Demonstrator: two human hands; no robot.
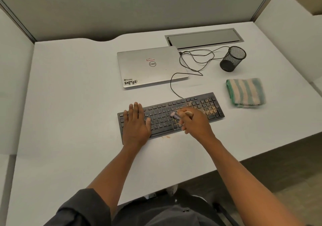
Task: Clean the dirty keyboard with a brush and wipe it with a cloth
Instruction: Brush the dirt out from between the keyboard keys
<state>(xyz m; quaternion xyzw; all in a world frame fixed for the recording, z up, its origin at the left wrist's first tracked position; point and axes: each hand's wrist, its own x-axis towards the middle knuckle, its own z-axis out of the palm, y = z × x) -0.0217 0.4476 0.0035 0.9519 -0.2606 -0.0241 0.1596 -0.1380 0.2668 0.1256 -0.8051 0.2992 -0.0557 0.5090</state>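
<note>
Fingers of the right hand (195, 123) clamp the brush (176, 116) while the flat, spread left hand (135, 121) steadies the keyboard (205, 107); hard strokes could scatter crumbs across the tabletop (78, 95).

Matt keyboard (174, 116), seemingly plastic; terry cloth (246, 92)

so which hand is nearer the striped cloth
Right. The right hand, holding the brush, is over the middle of the keyboard, with the striped cloth beyond the keyboard's right end. The left hand rests flat on the keyboard's left end, farther away.
</note>
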